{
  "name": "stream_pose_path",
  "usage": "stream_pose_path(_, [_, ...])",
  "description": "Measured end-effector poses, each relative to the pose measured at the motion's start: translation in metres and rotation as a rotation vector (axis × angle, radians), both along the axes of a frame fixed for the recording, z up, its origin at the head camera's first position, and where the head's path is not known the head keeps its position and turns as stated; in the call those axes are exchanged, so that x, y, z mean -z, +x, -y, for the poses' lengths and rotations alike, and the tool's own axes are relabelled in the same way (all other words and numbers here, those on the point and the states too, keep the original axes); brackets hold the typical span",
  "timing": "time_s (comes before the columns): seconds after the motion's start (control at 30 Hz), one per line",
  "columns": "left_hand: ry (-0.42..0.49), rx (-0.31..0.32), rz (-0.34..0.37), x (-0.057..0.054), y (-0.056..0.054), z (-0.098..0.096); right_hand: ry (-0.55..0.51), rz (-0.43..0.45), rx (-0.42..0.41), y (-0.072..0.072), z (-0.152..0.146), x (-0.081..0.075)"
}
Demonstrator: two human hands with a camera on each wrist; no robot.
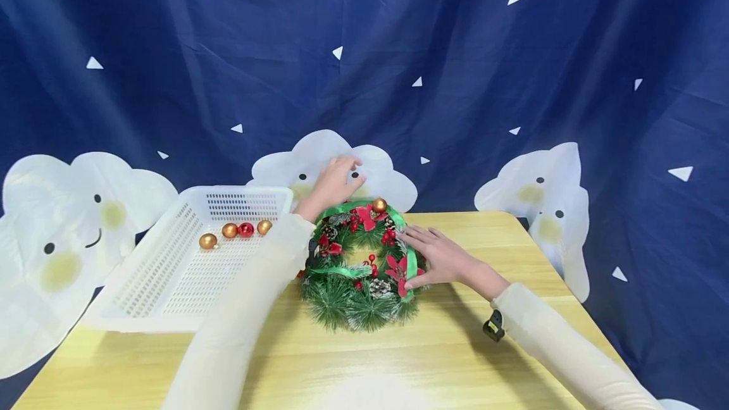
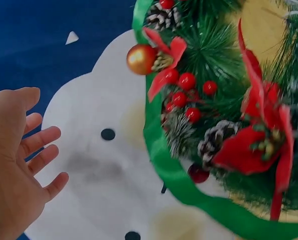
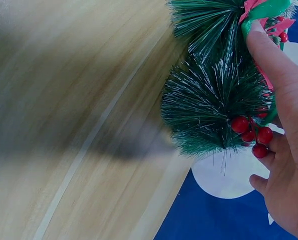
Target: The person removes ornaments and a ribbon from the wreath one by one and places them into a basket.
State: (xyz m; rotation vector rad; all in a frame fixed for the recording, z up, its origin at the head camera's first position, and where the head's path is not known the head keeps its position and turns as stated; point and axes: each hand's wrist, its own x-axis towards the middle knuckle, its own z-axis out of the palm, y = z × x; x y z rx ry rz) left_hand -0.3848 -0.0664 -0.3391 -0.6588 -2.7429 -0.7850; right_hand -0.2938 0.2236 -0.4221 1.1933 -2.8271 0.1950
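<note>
A green pine wreath (image 1: 347,309) lies on the table, dressed with red flowers, red berries, pine cones and green ribbon (image 2: 161,155). My left hand (image 1: 333,183) hovers beyond its far left edge with nothing in it. In the left wrist view, that left hand (image 2: 18,165) is apart from the wreath, fingers loosely bent. A gold ball (image 1: 379,205) sits at the wreath's far edge. My right hand (image 1: 441,258) rests on the wreath's right side, fingers spread, thumb on the ribbon. A berry cluster (image 3: 251,135) partly hides the fingers of the right hand (image 3: 286,120).
To the left stands a white plastic basket (image 1: 131,271) with several gold balls and a red ball (image 1: 246,229) in it. My left sleeve (image 1: 245,309) crosses its right side. A blue curtain (image 1: 364,81) with white clouds hangs behind the wooden table (image 1: 455,347).
</note>
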Motion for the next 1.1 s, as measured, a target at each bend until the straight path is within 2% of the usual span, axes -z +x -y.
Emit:
stream_pose_path(0.1, [-0.019, 0.023, 0.003, 0.005, -0.002, -0.009, 0.001, -0.002, 0.001, 0.000, 0.000, 0.000])
stream_pose_path(0.27, [-0.049, 0.045, 0.003, 0.019, -0.008, -0.020, 0.002, 0.006, 0.011, 0.000, 0.000, 0.000])
stream_pose_path(0.6, [-0.078, 0.070, 0.034, 0.040, -0.012, -0.030, 0.009, -0.005, 0.011, -0.001, 0.000, 0.003])
stream_pose_path(0.83, [-0.185, 0.078, 0.095, 0.049, -0.011, -0.034, 0.004, -0.015, 0.003, 0.001, 0.000, 0.001])
stream_pose_path(1.1, [-0.299, 0.079, 0.107, 0.057, -0.014, -0.037, 0.003, -0.005, 0.008, 0.000, 0.001, 0.002])
